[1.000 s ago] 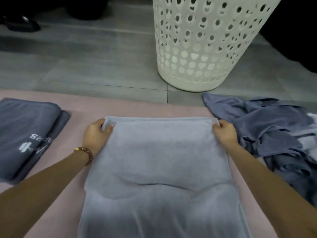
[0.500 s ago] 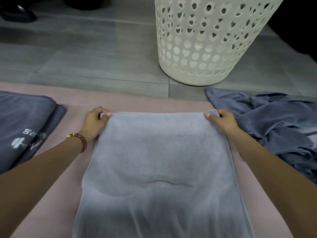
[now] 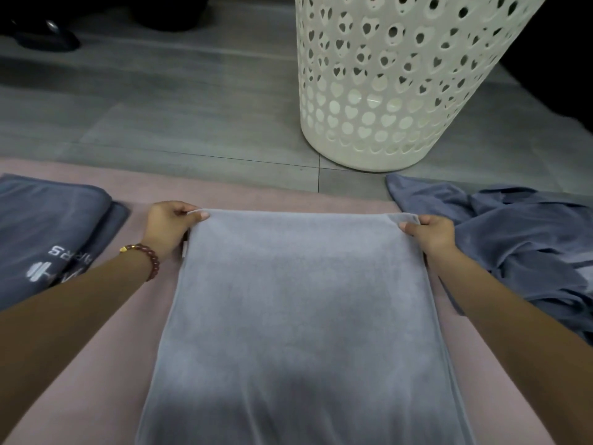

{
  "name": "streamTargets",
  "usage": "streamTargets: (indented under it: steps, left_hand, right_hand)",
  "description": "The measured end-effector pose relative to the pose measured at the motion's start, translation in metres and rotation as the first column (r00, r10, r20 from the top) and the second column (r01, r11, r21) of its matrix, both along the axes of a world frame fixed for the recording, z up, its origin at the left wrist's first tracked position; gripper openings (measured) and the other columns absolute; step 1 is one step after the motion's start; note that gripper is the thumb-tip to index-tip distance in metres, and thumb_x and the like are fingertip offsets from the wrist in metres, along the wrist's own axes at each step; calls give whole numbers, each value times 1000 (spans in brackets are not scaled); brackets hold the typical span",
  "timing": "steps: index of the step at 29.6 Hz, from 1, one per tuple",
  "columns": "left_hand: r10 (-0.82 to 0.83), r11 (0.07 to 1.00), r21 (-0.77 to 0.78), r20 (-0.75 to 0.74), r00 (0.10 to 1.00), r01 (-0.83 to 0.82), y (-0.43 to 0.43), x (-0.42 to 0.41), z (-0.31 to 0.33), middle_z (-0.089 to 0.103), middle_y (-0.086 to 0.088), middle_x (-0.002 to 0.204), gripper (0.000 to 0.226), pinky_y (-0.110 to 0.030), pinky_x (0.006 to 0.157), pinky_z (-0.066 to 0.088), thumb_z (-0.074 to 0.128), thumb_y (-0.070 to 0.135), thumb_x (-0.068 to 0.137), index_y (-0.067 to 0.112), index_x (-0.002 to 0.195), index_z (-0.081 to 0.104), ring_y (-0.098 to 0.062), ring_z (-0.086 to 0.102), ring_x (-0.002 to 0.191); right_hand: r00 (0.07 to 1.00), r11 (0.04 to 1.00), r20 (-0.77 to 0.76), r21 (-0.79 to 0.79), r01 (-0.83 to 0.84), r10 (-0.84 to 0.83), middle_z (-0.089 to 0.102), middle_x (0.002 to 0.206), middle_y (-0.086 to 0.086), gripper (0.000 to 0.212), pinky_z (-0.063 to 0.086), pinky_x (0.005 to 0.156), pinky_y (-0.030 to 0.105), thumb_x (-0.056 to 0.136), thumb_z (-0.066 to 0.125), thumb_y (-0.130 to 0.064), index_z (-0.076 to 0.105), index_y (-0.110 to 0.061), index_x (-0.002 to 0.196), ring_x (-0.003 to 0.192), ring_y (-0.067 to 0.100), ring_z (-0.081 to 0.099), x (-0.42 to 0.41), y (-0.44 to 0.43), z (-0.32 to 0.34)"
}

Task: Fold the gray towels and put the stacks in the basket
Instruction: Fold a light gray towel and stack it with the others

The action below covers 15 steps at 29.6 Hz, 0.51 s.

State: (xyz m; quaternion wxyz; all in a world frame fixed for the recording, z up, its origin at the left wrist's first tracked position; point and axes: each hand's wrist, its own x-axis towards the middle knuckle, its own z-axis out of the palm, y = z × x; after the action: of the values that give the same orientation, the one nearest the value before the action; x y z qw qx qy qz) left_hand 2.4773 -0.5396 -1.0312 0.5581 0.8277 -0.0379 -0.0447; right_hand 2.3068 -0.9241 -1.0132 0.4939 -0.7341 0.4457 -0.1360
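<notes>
Head view: a soft, pale gray terry towel [image 3: 298,303] lies flat as a long rectangle on a pink mat [image 3: 256,195]. The left hand [image 3: 168,228] pinches its far left corner between thumb and curled fingers, and the right hand [image 3: 431,234] pinches the far right corner the same way. A bead bracelet [image 3: 146,258] circles the left wrist. Left of the left hand sits a folded stack of darker gray towels [image 3: 48,232] with white print. Right of the right hand lies a crumpled heap of gray towels [image 3: 519,239]. Beyond the right hand, a round white plastic basket [image 3: 385,91] pierced with heart holes stands on gray floor tiles [image 3: 160,107].

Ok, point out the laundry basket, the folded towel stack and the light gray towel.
laundry basket [image 3: 369,162]: head view, solid band at its base.
folded towel stack [image 3: 48,226]: head view, top towel's flat face.
light gray towel [image 3: 298,300]: head view, middle of its upper face.
</notes>
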Motion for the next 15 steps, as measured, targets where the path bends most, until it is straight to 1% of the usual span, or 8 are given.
streamTargets:
  steps: [3, 6, 8, 9, 10, 12, 14, 15]
  left_hand:
    - [27, 1000, 2, -8, 1000, -27, -3, 5, -5, 57, 20, 43, 9, -10, 39, 38, 74, 7, 77, 5, 82, 66, 4, 46, 37]
    - [41, 996, 76, -4, 999, -40, -2, 13, -14, 60, 15, 47, 11, -17, 48, 44, 79, 14, 73, 13, 73, 68, -2, 50, 46]
    - [58, 989, 132, 16, 998, -60, -1, 17, -20, 58, 9, 57, 17, -27, 61, 46, 81, 15, 70, 12, 77, 66, -12, 51, 57]
    - [67, 985, 155, 40, 997, -73, -2, 16, -22, 55, 4, 65, 21, -31, 68, 45, 81, 16, 70, 11, 83, 65, -18, 52, 63]
    - [73, 972, 219, 83, 994, -90, -2, 15, -23, 55, -1, 74, 23, -34, 74, 45, 80, 18, 72, 12, 88, 64, -24, 55, 73]
    - [28, 870, 470, 258, 966, -150, -7, 7, -19, 57, -12, 103, 23, -40, 90, 39, 72, 20, 77, 15, 98, 64, -34, 54, 101]
    - [-187, 808, 581, 413, 891, -100, -16, -7, -9, 51, -15, 127, 29, -39, 97, 27, 58, 24, 85, 16, 113, 63, -33, 45, 120]
    - [-355, 790, 613, 425, 833, 24, -20, -14, -3, 48, -13, 135, 36, -37, 99, 23, 47, 32, 90, 17, 119, 61, -30, 42, 127]
  right_hand:
    - [997, 996, 8, 59, 72, -73, 64, 114, 19, 33, 51, 90, 41, 80, 71, -6, 64, 3, 111, 96, 29, 61, 4, -1, -5]
    - [992, 991, 14, 54, 122, -123, 61, 120, 18, 36, 45, 88, 31, 83, 67, -3, 60, 3, 118, 108, 31, 58, 7, -2, -9]
    - [996, 995, -15, -50, 87, -88, 59, 122, 18, 35, 41, 84, 23, 86, 59, 2, 59, 0, 120, 110, 30, 56, 10, 4, -10]
    - [997, 985, -54, -169, 40, -50, 56, 126, 18, 39, 39, 88, 22, 86, 53, 5, 57, -5, 124, 113, 29, 53, 11, 7, -11]
    - [989, 938, -149, -344, -51, -1, 49, 131, 18, 47, 36, 97, 27, 85, 47, 7, 52, -11, 129, 119, 32, 47, 12, 12, -11]
    - [931, 693, -355, -648, -314, 90, 36, 141, 15, 59, 22, 109, 38, 83, 43, 6, 41, -18, 137, 130, 34, 34, 11, 26, -8]
    - [863, 490, -401, -711, -505, 308, 33, 148, 12, 53, 15, 113, 39, 88, 42, -8, 40, -18, 140, 137, 30, 28, 9, 46, -7]
    - [804, 436, -419, -684, -585, 423, 31, 151, 10, 49, 13, 114, 39, 93, 37, -19, 38, -18, 142, 140, 29, 25, 6, 59, -7]
